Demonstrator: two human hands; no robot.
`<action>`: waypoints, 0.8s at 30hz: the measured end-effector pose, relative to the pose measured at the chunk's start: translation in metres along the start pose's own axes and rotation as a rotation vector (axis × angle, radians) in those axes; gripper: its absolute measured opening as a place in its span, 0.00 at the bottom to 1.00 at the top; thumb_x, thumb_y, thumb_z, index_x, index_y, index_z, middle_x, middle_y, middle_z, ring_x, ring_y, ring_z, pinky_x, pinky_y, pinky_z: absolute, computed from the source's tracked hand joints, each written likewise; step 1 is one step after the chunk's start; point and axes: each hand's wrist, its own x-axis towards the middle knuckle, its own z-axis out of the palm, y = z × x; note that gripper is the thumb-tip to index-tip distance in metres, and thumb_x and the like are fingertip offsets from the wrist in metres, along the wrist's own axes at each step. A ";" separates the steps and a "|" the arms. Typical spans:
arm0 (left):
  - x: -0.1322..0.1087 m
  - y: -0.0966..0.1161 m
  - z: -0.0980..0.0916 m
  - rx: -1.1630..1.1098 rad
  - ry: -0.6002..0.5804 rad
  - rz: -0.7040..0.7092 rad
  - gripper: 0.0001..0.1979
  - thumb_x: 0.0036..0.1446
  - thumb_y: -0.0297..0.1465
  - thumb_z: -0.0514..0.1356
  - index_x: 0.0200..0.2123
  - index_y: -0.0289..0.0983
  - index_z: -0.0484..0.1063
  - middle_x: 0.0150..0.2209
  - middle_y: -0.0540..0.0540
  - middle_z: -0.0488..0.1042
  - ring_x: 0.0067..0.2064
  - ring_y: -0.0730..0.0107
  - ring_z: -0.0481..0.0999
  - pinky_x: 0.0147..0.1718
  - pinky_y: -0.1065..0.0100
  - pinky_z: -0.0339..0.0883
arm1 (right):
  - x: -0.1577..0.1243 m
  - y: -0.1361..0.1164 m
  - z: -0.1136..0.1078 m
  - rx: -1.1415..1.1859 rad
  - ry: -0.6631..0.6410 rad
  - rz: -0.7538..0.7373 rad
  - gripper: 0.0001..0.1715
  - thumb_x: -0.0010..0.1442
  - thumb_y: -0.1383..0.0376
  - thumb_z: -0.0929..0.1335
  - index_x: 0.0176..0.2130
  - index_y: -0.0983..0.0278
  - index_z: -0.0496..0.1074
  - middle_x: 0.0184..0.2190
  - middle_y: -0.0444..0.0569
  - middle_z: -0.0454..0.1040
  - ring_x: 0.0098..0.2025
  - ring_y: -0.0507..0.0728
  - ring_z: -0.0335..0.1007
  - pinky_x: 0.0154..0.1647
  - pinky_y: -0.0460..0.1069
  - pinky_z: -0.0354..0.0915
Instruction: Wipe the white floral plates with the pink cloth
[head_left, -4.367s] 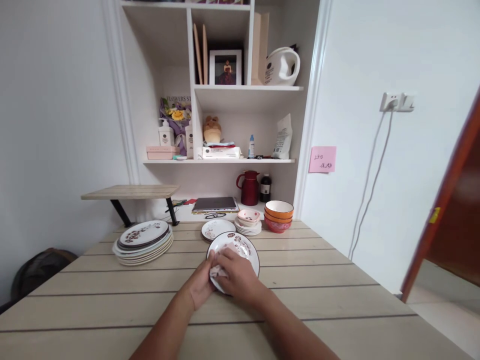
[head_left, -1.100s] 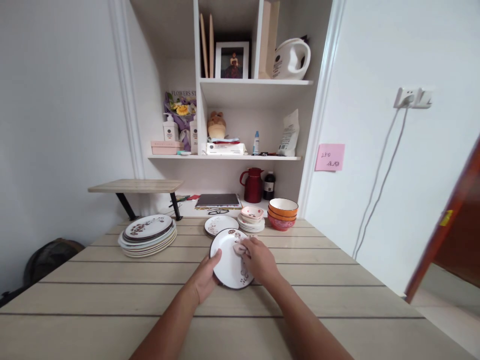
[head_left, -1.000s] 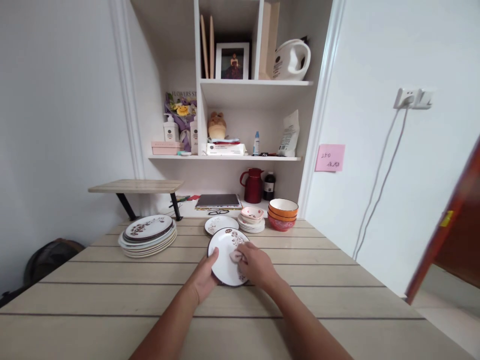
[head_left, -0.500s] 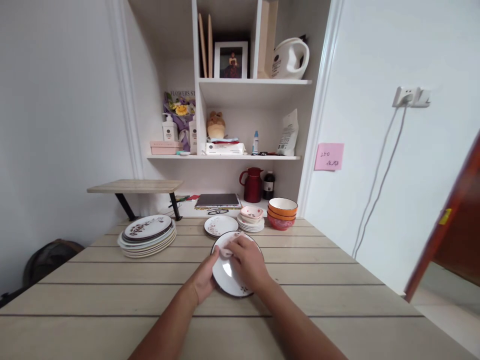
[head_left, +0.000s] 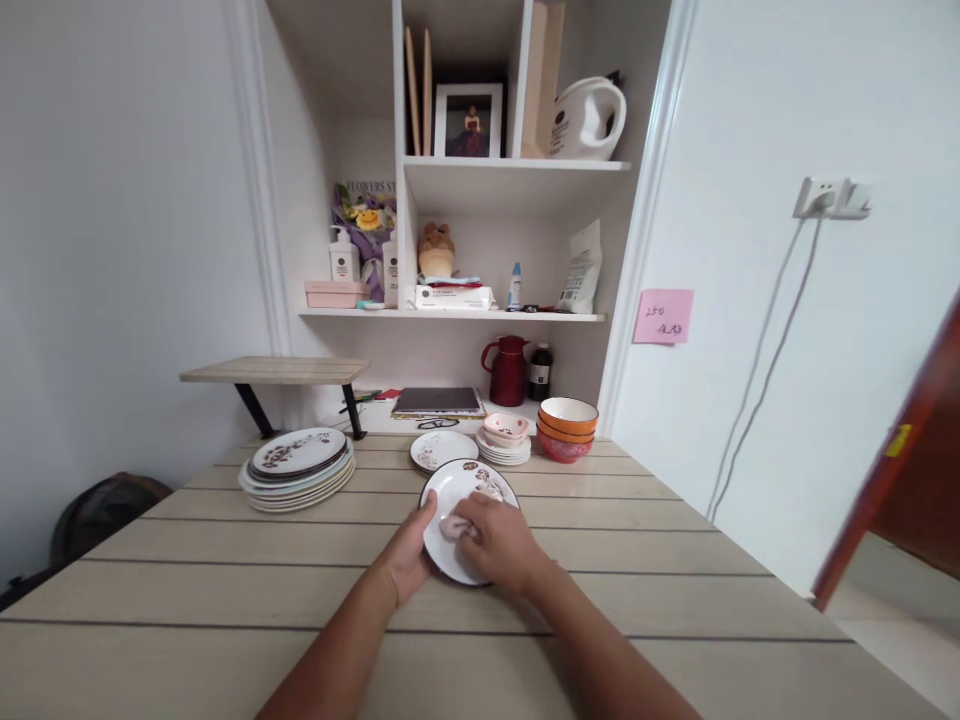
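Note:
A white plate (head_left: 450,484) with a dark rim and brown flower print is tilted up toward me above the table. My left hand (head_left: 409,550) grips its left edge, thumb over the rim. My right hand (head_left: 499,540) is closed on a crumpled pale cloth (head_left: 459,527) and presses it against the middle of the plate. Part of the plate's right side is hidden behind that hand. Just beyond lies a smaller flower-print plate (head_left: 444,450) on the table.
At the left, a stack of plates (head_left: 296,470) stands beside a small raised shelf (head_left: 276,370). Small dishes (head_left: 504,440) and stacked bowls (head_left: 568,430) sit toward the back right. Behind them are a red jug (head_left: 508,370), a dark bottle (head_left: 540,372) and a laptop (head_left: 437,400).
My right hand has slid the cloth down from the plate's upper part to its middle, uncovering the flower print near the top. My left hand keeps its hold. The view has shifted slightly.

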 end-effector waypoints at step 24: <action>-0.001 -0.002 0.001 0.199 0.052 0.014 0.27 0.57 0.44 0.60 0.53 0.32 0.70 0.46 0.36 0.78 0.48 0.55 0.77 0.47 0.62 0.68 | 0.001 -0.004 0.000 -0.048 0.059 0.035 0.10 0.53 0.69 0.64 0.37 0.60 0.70 0.35 0.46 0.71 0.34 0.54 0.63 0.29 0.47 0.48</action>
